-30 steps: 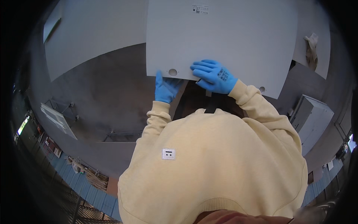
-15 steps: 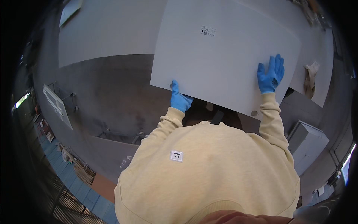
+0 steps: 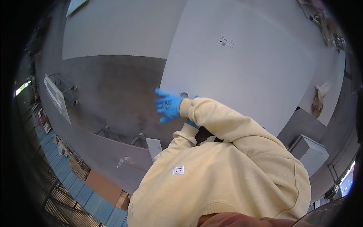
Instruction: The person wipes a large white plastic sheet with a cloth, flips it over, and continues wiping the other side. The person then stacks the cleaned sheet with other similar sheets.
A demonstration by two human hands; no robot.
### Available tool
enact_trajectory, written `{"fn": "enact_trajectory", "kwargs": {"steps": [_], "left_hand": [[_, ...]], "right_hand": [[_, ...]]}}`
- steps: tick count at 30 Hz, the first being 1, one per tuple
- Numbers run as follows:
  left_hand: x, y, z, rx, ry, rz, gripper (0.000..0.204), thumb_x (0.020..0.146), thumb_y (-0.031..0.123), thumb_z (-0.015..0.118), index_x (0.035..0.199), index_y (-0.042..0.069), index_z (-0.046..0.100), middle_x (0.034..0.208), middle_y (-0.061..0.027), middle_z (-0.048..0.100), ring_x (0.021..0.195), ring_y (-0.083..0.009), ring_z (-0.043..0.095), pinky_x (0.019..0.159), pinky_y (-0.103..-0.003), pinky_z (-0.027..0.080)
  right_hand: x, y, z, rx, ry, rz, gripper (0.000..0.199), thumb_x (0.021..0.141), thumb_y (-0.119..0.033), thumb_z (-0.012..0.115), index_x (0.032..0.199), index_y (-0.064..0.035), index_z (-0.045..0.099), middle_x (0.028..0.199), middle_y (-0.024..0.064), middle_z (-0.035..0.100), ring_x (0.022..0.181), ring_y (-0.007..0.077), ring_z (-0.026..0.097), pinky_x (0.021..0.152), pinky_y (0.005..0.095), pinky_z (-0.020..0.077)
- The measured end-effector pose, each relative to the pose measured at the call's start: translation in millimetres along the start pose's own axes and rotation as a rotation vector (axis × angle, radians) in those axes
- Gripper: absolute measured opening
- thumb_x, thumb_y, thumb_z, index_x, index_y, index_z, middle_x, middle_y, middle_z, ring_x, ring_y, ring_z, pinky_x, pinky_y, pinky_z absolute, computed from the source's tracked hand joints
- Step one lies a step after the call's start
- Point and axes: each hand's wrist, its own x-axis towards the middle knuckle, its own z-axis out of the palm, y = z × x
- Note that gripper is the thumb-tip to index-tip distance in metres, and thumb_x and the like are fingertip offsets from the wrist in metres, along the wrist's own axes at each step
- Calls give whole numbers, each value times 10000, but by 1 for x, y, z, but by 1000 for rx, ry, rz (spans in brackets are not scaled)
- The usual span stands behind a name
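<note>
A large white panel [image 3: 242,75] lies flat before me, with a printed label [image 3: 227,42] on its face and a round hole [image 3: 184,95] by its near left corner. My right arm reaches across to the left. My right hand [image 3: 168,105], in a blue glove, is at that corner with fingers spread and nothing in them. Under the right sleeve, my left hand [image 3: 193,123], also blue-gloved, is at the panel's near edge. Its thumb tip shows over the panel; its other fingers are hidden.
Another pale panel [image 3: 117,34] lies at the far left. White slats [image 3: 56,94] rest on a metal frame on the left. Crumpled brown paper [image 3: 320,100] lies on a pale sheet at the right, beyond a grey-white box [image 3: 310,153]. Blue planks [image 3: 79,181] are at lower left.
My right hand has left the panel's right side and swung across to its near left corner. My left hand has stayed near the edge, now mostly covered by the right sleeve. The view has shifted.
</note>
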Motion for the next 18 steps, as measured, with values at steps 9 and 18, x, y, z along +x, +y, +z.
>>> {"fn": "enact_trajectory", "kwargs": {"steps": [9,18], "left_hand": [[9,39,94,132,364,-242,606,959,497,687,1368,68,558,1278,-123,663,1178,-343,651,984,-562,556],[29,28,72,29,320,-294,755,940,548,681,1476,77,436,1458,-170,523,1346,-402,510,1092,-616,467]], "right_hand": [[-231,124,-96,-220,937,673,460,869,-308,720,1240,-52,625,1424,173,571,1330,357,532,1106,516,405],[-418,199,-179,95,582,1525,578,978,-601,541,1222,-103,702,1139,148,742,1061,351,690,913,448,534]]}}
